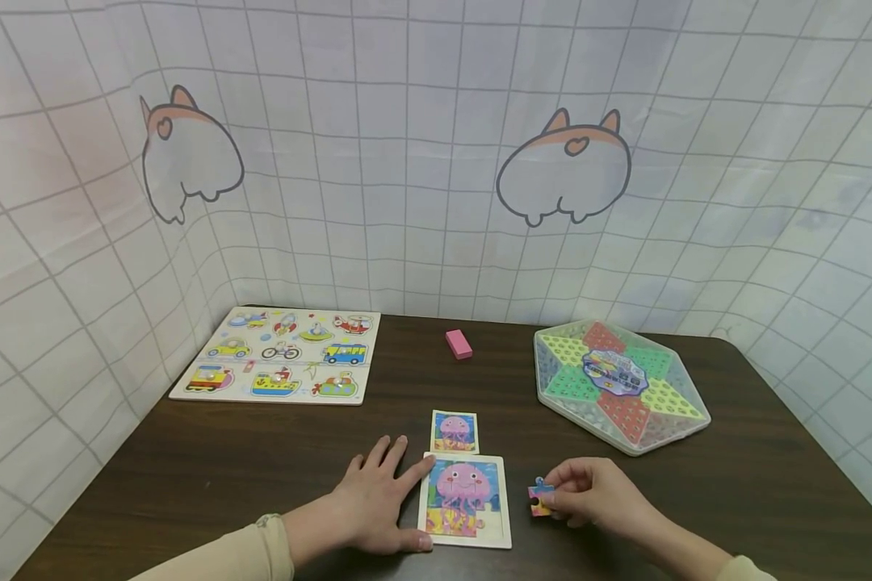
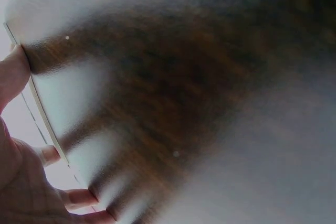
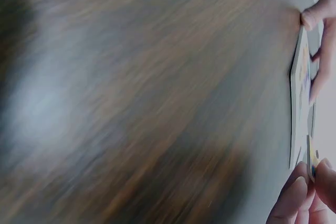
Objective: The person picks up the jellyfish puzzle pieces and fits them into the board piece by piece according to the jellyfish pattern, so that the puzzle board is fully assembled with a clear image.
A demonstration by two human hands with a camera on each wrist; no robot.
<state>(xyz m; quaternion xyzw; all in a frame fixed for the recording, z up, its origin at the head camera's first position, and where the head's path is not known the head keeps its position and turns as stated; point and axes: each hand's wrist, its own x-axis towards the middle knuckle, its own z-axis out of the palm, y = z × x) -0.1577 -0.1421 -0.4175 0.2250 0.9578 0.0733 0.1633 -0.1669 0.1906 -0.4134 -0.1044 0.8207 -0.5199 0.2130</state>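
A jigsaw puzzle (image 1: 463,486) of a pink jellyfish lies in a pale frame near the table's front. Its lower right corner shows bare backing. My left hand (image 1: 379,502) is spread flat beside it, thumb and index finger touching the frame's left edge; the left wrist view shows the fingers against that edge. To the right of the frame, my right hand (image 1: 594,496) pinches a jigsaw piece (image 1: 540,498) in blue, pink and yellow. The right wrist view shows this piece (image 3: 312,158) edge-on between thumb and fingers. Above the frame lies a small jellyfish picture card (image 1: 454,432).
A wooden peg board (image 1: 279,355) with vehicle shapes lies at the back left. A pink block (image 1: 459,344) sits at the back middle. The hexagonal Chinese checkers box (image 1: 621,386) is at the back right. White gridded cloth (image 1: 436,161) surrounds the dark table (image 1: 262,452).
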